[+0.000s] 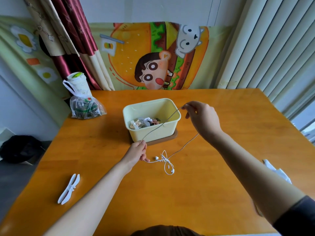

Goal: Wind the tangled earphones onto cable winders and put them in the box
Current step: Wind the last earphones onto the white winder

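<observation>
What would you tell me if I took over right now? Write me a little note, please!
Left hand: grips the white earphone cable low over the table.
Right hand: pinches the same cable, raised by the box.
Knot and earbuds lie on the table, not yet untangled.
Cable winder lies unused, front left.
Box already holds bundles of cords.
Left to do: untangle, wind, box it.

Blocked at centre by box point(153, 133) and taut cable point(167, 119) crossing it; passable over bare bench point(56, 164) beside winder point(69, 189).
</observation>
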The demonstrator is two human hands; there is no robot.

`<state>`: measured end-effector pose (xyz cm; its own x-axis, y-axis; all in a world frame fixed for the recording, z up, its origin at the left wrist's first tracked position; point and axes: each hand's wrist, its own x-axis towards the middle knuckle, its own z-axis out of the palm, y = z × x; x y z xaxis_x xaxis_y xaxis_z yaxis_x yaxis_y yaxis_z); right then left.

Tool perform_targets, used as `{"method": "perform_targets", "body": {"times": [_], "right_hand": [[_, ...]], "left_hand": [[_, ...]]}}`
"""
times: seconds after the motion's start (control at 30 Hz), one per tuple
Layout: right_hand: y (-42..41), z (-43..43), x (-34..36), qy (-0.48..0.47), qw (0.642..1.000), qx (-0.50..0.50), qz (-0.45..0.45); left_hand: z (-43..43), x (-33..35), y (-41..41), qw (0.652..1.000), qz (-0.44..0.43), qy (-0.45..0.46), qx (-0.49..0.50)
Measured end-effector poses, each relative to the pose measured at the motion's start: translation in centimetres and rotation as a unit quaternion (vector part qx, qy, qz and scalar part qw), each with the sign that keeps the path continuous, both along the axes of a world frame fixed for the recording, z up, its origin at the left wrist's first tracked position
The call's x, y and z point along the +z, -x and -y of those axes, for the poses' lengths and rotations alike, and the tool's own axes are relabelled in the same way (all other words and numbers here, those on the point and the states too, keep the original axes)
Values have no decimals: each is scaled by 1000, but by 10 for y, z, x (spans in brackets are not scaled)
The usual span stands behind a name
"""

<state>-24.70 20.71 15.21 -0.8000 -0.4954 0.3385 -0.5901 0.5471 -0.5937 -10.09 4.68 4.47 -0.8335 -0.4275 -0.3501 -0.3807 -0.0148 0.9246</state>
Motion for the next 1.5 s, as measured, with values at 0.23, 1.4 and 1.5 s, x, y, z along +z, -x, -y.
{"method": "perform_targets", "body": {"times": [0.23,1.4,1.5], "right_hand": [[-16,5,-39,-228,966,74,96],[22,-61,-50,-148,980,-128,46],[4,-50,-48,-154,982,-71,83]], "left_hand": [[-14,44,23,996,-85,2,25],[1,-45,-23,958,160,151,-186],[-17,-26,-2,966,67,188,-164]]}}
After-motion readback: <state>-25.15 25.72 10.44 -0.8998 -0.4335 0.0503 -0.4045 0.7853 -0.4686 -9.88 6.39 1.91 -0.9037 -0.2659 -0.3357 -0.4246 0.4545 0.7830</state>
